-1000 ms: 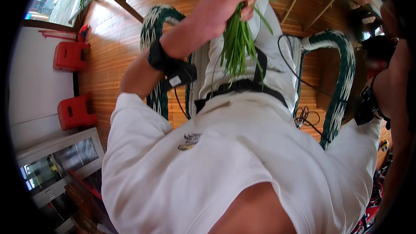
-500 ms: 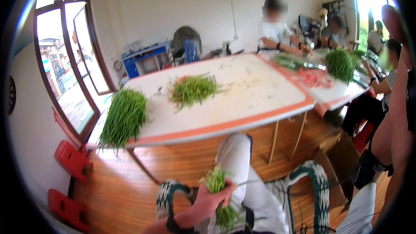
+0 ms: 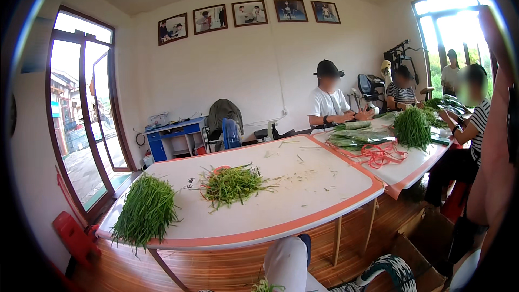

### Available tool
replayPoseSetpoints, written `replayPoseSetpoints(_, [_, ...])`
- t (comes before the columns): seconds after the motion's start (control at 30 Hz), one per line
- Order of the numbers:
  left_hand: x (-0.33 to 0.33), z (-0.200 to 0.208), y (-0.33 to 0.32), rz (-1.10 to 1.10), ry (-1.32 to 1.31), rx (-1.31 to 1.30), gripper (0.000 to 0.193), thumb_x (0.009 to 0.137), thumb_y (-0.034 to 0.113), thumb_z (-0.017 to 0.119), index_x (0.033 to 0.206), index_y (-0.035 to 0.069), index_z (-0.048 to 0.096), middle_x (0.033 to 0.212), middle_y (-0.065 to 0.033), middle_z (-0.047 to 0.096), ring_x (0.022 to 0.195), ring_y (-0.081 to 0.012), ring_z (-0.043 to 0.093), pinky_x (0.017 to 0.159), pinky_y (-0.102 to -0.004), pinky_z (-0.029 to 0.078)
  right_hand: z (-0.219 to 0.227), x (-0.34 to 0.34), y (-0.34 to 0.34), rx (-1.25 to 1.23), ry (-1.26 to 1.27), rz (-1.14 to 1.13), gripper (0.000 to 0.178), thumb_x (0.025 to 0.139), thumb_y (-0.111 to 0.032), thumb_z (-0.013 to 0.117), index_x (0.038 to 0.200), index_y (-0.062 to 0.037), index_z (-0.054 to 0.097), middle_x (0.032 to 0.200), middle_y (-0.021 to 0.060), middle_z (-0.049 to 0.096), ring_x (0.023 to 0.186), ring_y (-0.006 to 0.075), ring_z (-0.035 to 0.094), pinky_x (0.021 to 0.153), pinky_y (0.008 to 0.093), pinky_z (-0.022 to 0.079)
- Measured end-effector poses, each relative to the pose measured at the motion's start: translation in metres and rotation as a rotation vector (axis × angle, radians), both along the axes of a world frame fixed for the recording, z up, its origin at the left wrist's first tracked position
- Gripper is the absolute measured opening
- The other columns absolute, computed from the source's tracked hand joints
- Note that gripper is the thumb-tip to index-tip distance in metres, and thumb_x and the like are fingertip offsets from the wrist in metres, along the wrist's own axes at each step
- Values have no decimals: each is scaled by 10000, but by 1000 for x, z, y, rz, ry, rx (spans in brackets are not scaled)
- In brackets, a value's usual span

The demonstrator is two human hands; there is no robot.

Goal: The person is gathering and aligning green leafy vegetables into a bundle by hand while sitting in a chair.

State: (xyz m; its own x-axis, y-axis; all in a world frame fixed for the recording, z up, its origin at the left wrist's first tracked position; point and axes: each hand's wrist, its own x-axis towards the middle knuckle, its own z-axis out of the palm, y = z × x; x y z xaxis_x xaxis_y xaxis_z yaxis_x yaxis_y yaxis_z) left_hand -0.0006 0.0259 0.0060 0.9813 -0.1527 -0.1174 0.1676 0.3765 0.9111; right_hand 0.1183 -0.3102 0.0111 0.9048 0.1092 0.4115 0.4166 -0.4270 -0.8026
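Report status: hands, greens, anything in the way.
Hands out of view. Green stalk tips just showing at bottom edge by the knee. Two green piles on white table.

bundle: we see only the green tips of a bunch of thin stalks point(image 3: 263, 286), at the lower edge of the view, just left of the knee in pale trousers point(image 3: 286, 262).
state: loose ends, spread a little.
pose: tips point up; the rest is cut off by the edge.
holding: we cannot tell, no hand shows.
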Motion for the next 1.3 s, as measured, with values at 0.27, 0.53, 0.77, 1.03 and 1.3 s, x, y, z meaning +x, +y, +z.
replayPoseSetpoints(0.27, [-12,8,-11,50,-177,24,106,915,141,663,926,61,595,566,19,512,420,-66,454,393,-233,329,-4,3,7,15,-25,25,971,677,-512,766,1349,39,334,1276,230,492,1001,328,578,795,442,502])
replayPoseSetpoints(0.53, [-31,30,-5,68,-184,76,86,899,98,660,944,55,601,626,11,542,485,-73,483,434,-239,361,12,-17,15,9,7,36,944,688,-494,763,1344,36,339,1277,226,492,1009,327,576,803,445,501])
replayPoseSetpoints(0.77, [-4,33,-14,15,-274,56,91,886,61,658,960,50,606,679,3,568,542,-79,509,470,-244,389,6,-8,15,9,-55,33,921,699,-479,761,1339,34,344,1278,222,492,1015,325,574,810,448,500])
replayPoseSetpoints(1.03, [-8,22,-11,39,80,8,65,894,27,660,924,-1,610,649,-32,551,493,-103,501,473,-263,397,-6,8,-10,-17,-81,6,894,710,-462,759,1334,31,349,1279,217,492,1022,323,571,817,452,499])
replayPoseSetpoints(1.3, [-9,26,-6,20,-6,74,59,895,44,655,902,14,605,625,-14,549,473,-92,502,453,-254,389,129,-17,-90,62,-644,-228,868,722,-445,756,1328,28,355,1281,213,492,1029,321,569,825,455,498])
